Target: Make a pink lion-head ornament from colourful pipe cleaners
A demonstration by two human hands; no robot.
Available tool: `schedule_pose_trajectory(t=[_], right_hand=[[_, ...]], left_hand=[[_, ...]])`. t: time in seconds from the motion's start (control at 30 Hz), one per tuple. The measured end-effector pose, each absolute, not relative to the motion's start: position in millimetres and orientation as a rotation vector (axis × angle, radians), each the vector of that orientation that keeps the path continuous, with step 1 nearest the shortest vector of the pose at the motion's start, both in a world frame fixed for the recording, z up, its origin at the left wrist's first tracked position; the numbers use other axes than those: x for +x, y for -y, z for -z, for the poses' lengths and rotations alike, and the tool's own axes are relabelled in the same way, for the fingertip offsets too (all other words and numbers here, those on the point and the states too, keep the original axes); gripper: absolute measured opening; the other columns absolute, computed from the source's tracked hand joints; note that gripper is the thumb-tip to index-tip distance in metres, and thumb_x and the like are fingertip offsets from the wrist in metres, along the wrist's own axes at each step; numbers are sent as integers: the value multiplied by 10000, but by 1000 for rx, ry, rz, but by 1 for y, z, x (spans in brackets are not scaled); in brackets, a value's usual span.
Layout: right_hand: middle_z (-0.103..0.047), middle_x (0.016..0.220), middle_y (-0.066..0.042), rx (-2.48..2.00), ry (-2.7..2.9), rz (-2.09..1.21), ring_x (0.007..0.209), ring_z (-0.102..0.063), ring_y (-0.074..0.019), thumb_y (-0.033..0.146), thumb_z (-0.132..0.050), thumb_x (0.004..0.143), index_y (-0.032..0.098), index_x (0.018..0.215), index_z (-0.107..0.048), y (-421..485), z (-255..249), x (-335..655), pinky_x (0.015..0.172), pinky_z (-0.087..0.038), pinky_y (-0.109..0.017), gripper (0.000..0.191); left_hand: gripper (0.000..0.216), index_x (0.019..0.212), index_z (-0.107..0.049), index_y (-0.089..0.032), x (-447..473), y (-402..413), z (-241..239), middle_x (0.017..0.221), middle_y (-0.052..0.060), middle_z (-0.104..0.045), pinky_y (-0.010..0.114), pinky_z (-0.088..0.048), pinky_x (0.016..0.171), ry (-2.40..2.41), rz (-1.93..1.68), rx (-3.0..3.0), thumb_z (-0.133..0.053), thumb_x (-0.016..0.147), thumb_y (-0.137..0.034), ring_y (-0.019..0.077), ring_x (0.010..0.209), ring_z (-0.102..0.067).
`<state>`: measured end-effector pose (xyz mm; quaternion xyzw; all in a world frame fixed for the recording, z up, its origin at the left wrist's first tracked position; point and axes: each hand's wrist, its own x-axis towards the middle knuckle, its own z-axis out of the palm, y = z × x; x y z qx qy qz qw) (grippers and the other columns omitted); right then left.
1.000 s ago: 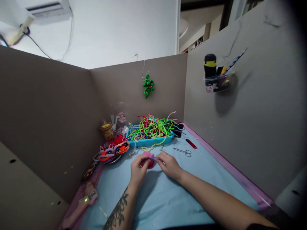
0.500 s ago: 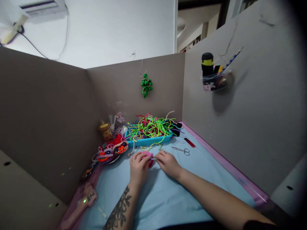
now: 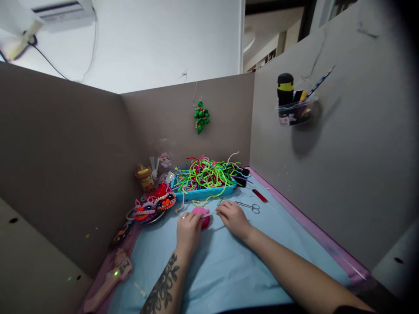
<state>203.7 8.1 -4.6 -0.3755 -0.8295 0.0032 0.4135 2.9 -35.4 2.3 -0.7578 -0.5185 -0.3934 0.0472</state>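
Note:
My left hand point(image 3: 189, 230) rests on the light blue mat point(image 3: 229, 270) with its fingers curled around a small pink and red fuzzy craft piece point(image 3: 202, 214). Just to its right, my right hand point(image 3: 231, 216) lies with the fingers bent, fingertips near the pink piece and a thin strand; what they pinch, if anything, is too small to make out. Small scissors point(image 3: 248, 205) lie just beyond my right hand.
A blue tray point(image 3: 204, 192) heaped with colourful pipe cleaners stands at the back. Finished colourful figures point(image 3: 153, 204) sit on a dish at left, by a small jar point(image 3: 144, 176). A pink glue gun point(image 3: 111, 277) lies near left. Grey partition walls surround the table; a pen cup point(image 3: 294, 109) hangs right.
My right hand has drawn slightly away from the pink piece to the right. My left hand has settled lower over it. The view shifted a little.

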Motion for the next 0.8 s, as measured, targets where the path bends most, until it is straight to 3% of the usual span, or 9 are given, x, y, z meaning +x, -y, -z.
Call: schedule_pose_trajectory(t=[0.23, 0.33, 0.47, 0.63, 0.8], right_hand=[[-613, 821, -37, -1190, 1867, -173, 766, -582, -168, 206, -521, 849, 200, 831, -663, -38, 16, 227, 688, -437, -267, 143], [-617, 779, -47, -1414, 2004, -164, 711, -580, -162, 212, -527, 841, 198, 780, -689, -44, 21, 231, 622, -401, -246, 174], [-640, 867, -67, -1637, 2200, -245, 808, -594, -182, 212, -545, 812, 203, 859, -707, -44, 23, 229, 669, -382, -247, 169], [-626, 1001, -75, -1662, 2238, -262, 965, -566, -214, 213, -541, 798, 215, 987, -682, -42, 23, 226, 787, -374, -267, 237], [-615, 1011, -87, -1613, 2167, -258, 978, -547, -226, 219, -523, 819, 198, 989, -683, -42, 24, 226, 842, -375, -297, 234]], left_hand=[[257, 968, -695, -190, -6, 30, -4, 945, 90, -712, 359, -472, 804, 1953, 1944, -2145, -576, 801, -344, 239, 887, -641], [390, 1027, -647, -150, -6, 28, -7, 846, 87, -705, 294, -489, 648, 2053, 2358, -2053, -566, 791, -450, 187, 713, -642], [518, 1058, -580, -136, -4, 27, -11, 751, 39, -656, 184, -367, 414, 2024, 2922, -1815, -614, 730, -535, 72, 458, -497], [362, 1030, -558, -130, -8, 24, -15, 760, 43, -643, 147, -356, 415, 2010, 3428, -1394, -651, 767, -361, 54, 487, -494], [200, 1004, -546, -118, -13, 20, -14, 902, 113, -673, 166, -394, 443, 2144, 3557, -1117, -583, 815, -171, 76, 550, -555]])
